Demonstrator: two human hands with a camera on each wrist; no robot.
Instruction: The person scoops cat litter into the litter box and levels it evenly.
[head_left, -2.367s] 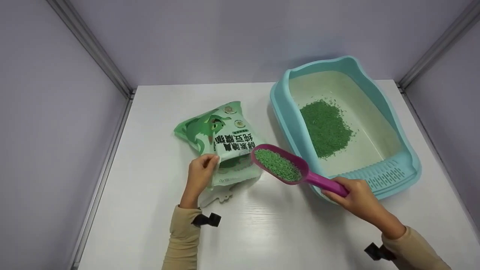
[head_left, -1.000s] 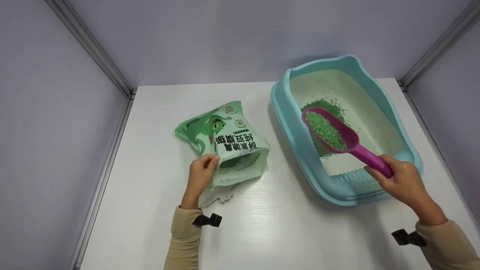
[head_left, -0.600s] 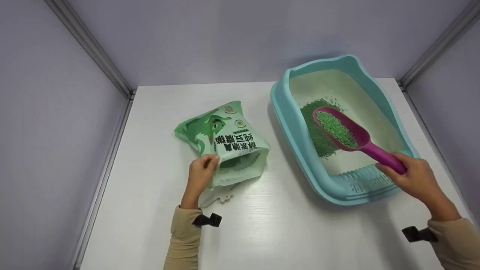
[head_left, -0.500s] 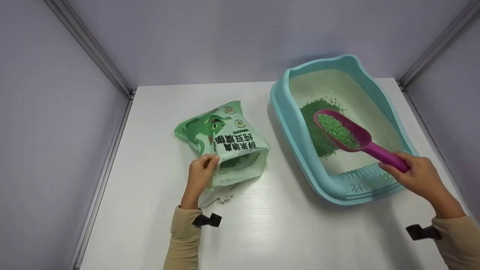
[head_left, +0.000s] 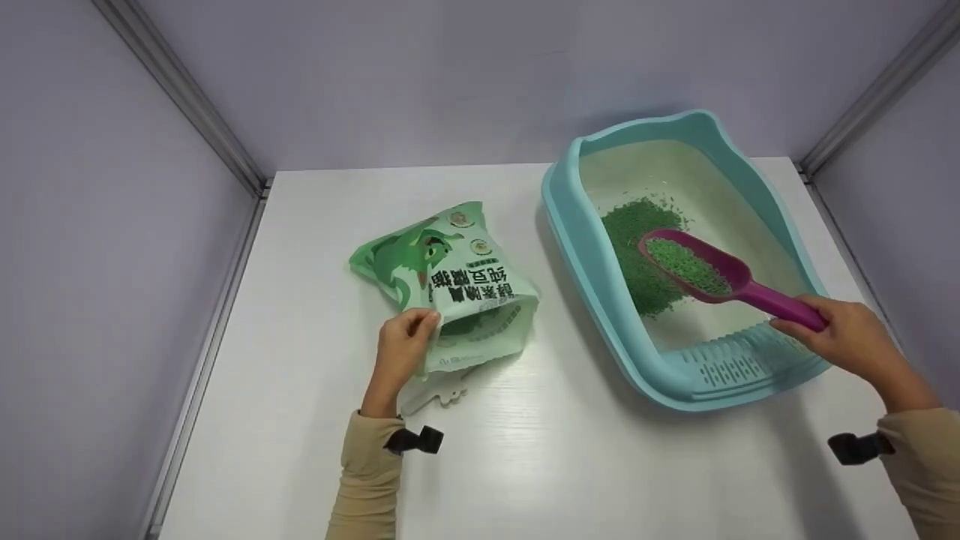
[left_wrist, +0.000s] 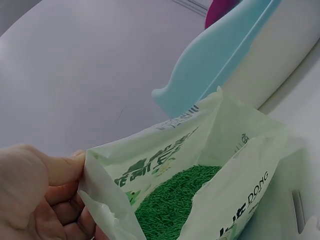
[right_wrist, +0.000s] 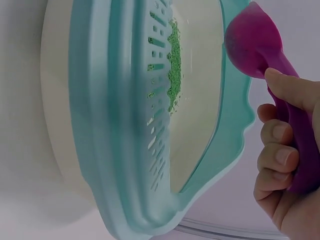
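Note:
My right hand (head_left: 851,339) grips the handle of a magenta scoop (head_left: 739,276), which hangs over the litter box (head_left: 592,262). Green cat litter pellets (head_left: 686,264) lie in the scoop's bowl. On the floor of the blue-rimmed box is a pile of the same litter (head_left: 645,289), partly hidden by the scoop. My left hand (head_left: 403,349) pinches the mouth edge of a green litter bag (head_left: 457,262), holding it apart. In the left wrist view, more green pellets (left_wrist: 172,202) show inside the bag.
A flat white piece with a shaped edge (head_left: 439,391) lies partly under the bag's mouth. The white table (head_left: 540,465) is bounded by grey panels at the back and both sides. The perforated step (head_left: 731,367) forms the box's near end.
My right hand has carried the loaded scoop from beside the bag rightward over the litter box, and recently a little farther right and lower. The left hand and bag have stayed put.

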